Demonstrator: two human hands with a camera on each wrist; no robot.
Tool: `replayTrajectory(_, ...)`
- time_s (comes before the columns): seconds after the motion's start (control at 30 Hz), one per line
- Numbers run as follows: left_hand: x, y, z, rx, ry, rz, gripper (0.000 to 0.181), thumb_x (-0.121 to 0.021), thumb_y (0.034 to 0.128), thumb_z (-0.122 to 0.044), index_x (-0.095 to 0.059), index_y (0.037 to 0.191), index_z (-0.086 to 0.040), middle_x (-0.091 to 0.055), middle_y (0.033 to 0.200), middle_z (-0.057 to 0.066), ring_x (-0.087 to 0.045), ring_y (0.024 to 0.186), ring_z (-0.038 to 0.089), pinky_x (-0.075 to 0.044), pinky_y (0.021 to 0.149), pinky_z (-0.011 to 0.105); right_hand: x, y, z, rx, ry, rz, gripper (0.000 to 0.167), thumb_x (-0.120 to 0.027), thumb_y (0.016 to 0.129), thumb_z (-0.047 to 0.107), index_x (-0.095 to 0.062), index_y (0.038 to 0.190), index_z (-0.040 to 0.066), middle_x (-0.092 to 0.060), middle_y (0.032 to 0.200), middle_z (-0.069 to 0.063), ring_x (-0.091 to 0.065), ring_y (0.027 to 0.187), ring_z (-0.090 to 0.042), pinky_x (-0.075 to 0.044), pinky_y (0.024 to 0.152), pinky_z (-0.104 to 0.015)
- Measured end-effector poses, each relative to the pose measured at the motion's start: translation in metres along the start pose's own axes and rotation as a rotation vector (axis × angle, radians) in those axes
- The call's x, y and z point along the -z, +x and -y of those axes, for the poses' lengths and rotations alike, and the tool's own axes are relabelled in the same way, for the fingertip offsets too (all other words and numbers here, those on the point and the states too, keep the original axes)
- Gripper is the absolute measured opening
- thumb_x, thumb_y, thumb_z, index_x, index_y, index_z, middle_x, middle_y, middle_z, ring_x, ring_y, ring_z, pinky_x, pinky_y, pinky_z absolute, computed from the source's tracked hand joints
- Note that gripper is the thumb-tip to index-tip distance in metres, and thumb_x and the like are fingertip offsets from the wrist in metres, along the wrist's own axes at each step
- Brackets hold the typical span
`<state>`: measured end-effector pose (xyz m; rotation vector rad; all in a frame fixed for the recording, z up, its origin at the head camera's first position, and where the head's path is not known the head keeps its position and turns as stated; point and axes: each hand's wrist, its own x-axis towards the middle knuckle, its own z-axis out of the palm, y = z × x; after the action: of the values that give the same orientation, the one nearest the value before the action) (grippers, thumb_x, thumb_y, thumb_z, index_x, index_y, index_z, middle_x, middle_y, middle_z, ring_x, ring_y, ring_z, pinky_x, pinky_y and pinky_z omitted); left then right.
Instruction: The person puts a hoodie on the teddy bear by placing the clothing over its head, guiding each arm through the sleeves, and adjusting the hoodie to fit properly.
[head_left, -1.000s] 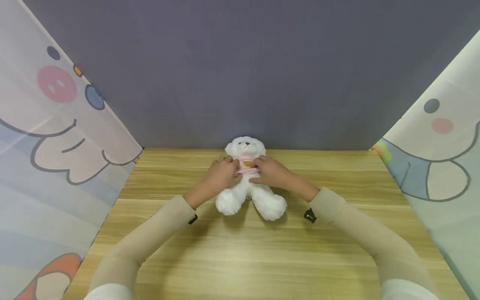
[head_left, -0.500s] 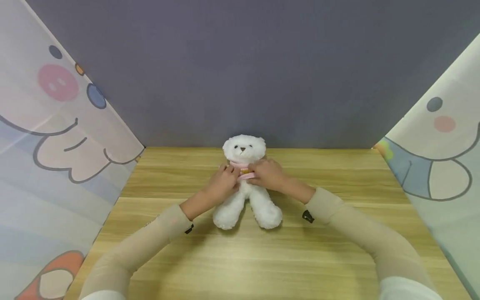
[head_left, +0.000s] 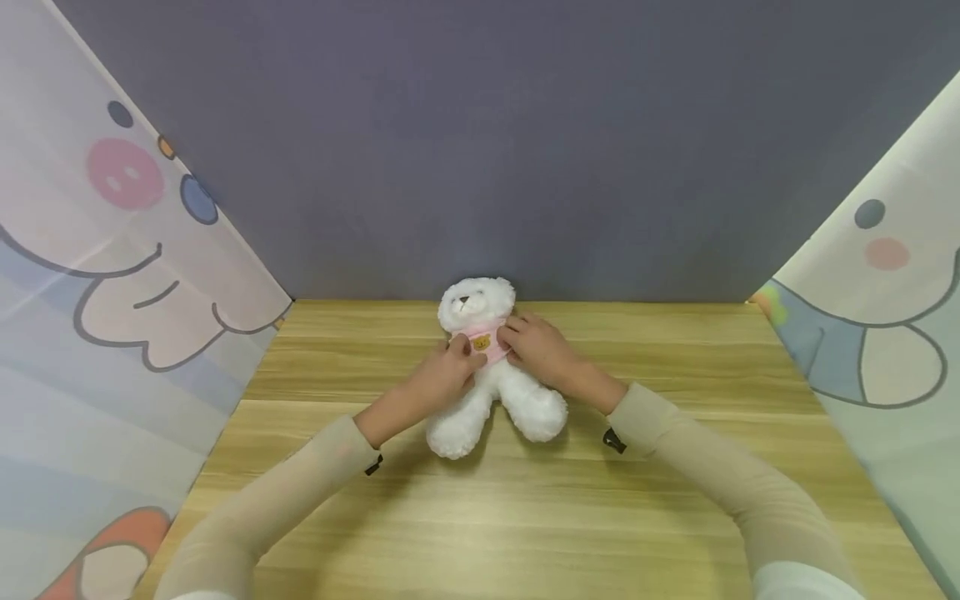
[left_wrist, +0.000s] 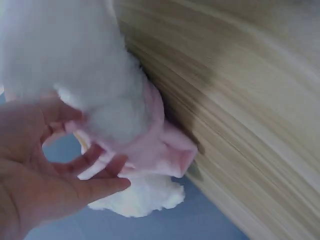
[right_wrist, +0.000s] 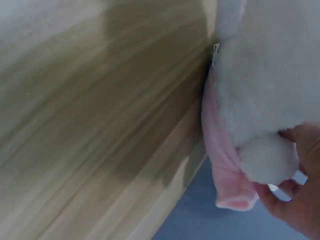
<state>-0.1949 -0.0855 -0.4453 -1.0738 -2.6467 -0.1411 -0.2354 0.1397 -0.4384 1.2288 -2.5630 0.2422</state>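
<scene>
A white plush bear (head_left: 492, 380) is near the back edge of the counter (head_left: 480, 525), face up, legs toward the person and head leaning to the person's left; whether its back rests fully on the wood is unclear. It wears a pink shirt (head_left: 496, 353) with a yellow-brown bear patch (head_left: 482, 342) on the front. The left hand (head_left: 450, 368) has its grip clamped on one side of the shirt, thumb and fingers pinching near the hem; the right hand (head_left: 542, 348) has its grip curled onto the opposite side, though the exact fold of cloth is hidden. Holding both sides probably keeps the soft body steady and the shirt level, with the patch in view between the hands. The hands cover the bear's arms, and the left one overlaps the top of a leg. A grey panel (head_left: 487, 150) just behind the head limits room at the back, while cartoon-printed sheets flank the counter, well apart from the bear. Nothing visible stands between the hands and the shirt.
</scene>
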Motion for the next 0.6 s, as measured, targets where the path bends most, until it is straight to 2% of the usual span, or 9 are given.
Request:
replayTrajectory(0.07, 0.005, -0.003, 0.005, 0.002, -0.09, 0.052, 0.009, -0.068, 0.0955, -0.01, -0.068, 0.105, -0.009, -0.058, 0.1, 0.016, -0.058, 0.078, 0.027, -0.052, 0.063, 0.035, -0.004, 0.002, 0.001, 0.031, -0.012, 0.002, 0.015, -0.077, 0.088, 0.009, -0.063, 0.095, 0.011, -0.061, 0.096, -0.003, -0.056, 0.094, -0.025, -0.05, 0.083, -0.037)
replayTrajectory(0.1, 0.008, -0.003, 0.007, 0.029, -0.131, 0.063, 0.007, -0.065, 0.0981, -0.01, -0.068, 0.105, -0.008, -0.059, 0.1, 0.014, -0.058, 0.077, 0.026, -0.051, 0.063, 0.034, -0.005, 0.003, 0.002, 0.05, -0.011, -0.001, 0.015, -0.077, 0.088, 0.008, -0.063, 0.094, 0.011, -0.061, 0.096, -0.002, -0.055, 0.095, -0.025, -0.05, 0.084, -0.037)
replayTrajectory(0.17, 0.013, 0.004, 0.011, 0.095, -0.169, 0.034, 0.009, -0.062, 0.1012, -0.012, -0.068, 0.106, -0.007, -0.059, 0.098, 0.012, -0.057, 0.074, 0.024, -0.05, 0.059, 0.033, -0.003, 0.003, 0.0, 0.09, -0.014, -0.014, 0.015, -0.076, 0.088, 0.006, -0.064, 0.094, 0.012, -0.061, 0.099, -0.002, -0.055, 0.099, -0.025, -0.05, 0.088, -0.038)
replayTrajectory(0.23, 0.016, 0.013, 0.015, 0.146, -0.13, -0.012, 0.012, -0.063, 0.1016, -0.014, -0.068, 0.108, -0.005, -0.059, 0.095, 0.01, -0.058, 0.072, 0.023, -0.05, 0.055, 0.033, -0.001, 0.003, -0.002, 0.137, -0.01, -0.035, 0.015, -0.076, 0.088, 0.004, -0.066, 0.096, 0.012, -0.062, 0.102, -0.002, -0.056, 0.102, -0.024, -0.051, 0.092, -0.038)
replayTrajectory(0.3, 0.017, 0.021, 0.019, 0.168, -0.021, -0.031, 0.014, -0.066, 0.1007, -0.02, -0.068, 0.105, -0.006, -0.057, 0.095, 0.009, -0.057, 0.078, 0.025, -0.052, 0.057, 0.035, 0.002, 0.001, -0.003, 0.197, -0.008, -0.051, 0.016, -0.075, 0.088, 0.001, -0.068, 0.098, 0.012, -0.065, 0.106, -0.003, -0.058, 0.105, -0.024, -0.052, 0.095, -0.039)
replayTrajectory(0.4, 0.015, 0.028, 0.024, 0.115, 0.177, -0.05, 0.02, -0.071, 0.0973, -0.026, -0.069, 0.093, -0.007, -0.054, 0.1, 0.011, -0.052, 0.093, 0.03, -0.052, 0.077, 0.043, 0.005, 0.0, -0.002, 0.275, -0.006, -0.059, 0.017, -0.071, 0.091, -0.001, -0.07, 0.101, 0.011, -0.068, 0.108, -0.003, -0.06, 0.108, -0.024, -0.05, 0.101, -0.038)
replayTrajectory(0.47, 0.011, 0.033, 0.028, 0.049, 0.248, -0.07, 0.021, -0.072, 0.0954, -0.025, -0.068, 0.083, -0.009, -0.054, 0.112, 0.012, -0.05, 0.109, 0.034, -0.047, 0.094, 0.052, 0.005, -0.004, -0.001, 0.294, 0.014, -0.062, 0.015, -0.07, 0.091, -0.002, -0.069, 0.101, 0.009, -0.069, 0.105, -0.004, -0.061, 0.107, -0.024, -0.049, 0.101, -0.036)
replayTrajectory(0.53, 0.009, 0.037, 0.032, -0.013, 0.242, -0.077, 0.017, -0.074, 0.0912, -0.019, -0.068, 0.08, -0.009, -0.052, 0.127, 0.015, -0.047, 0.122, 0.036, -0.04, 0.106, 0.057, 0.007, -0.008, -0.001, 0.283, 0.055, -0.057, 0.015, -0.07, 0.091, -0.003, -0.068, 0.1, 0.009, -0.067, 0.103, -0.003, -0.061, 0.105, -0.023, -0.049, 0.1, -0.037)
replayTrajectory(0.6, 0.008, 0.041, 0.037, -0.044, 0.193, -0.06, 0.008, -0.075, 0.0863, -0.013, -0.069, 0.083, -0.009, -0.049, 0.138, 0.015, -0.048, 0.129, 0.036, -0.041, 0.107, 0.057, 0.009, -0.013, -0.001, 0.251, 0.111, -0.058, 0.016, -0.072, 0.089, -0.003, -0.067, 0.098, 0.009, -0.066, 0.102, -0.003, -0.06, 0.102, -0.023, -0.05, 0.097, -0.038)
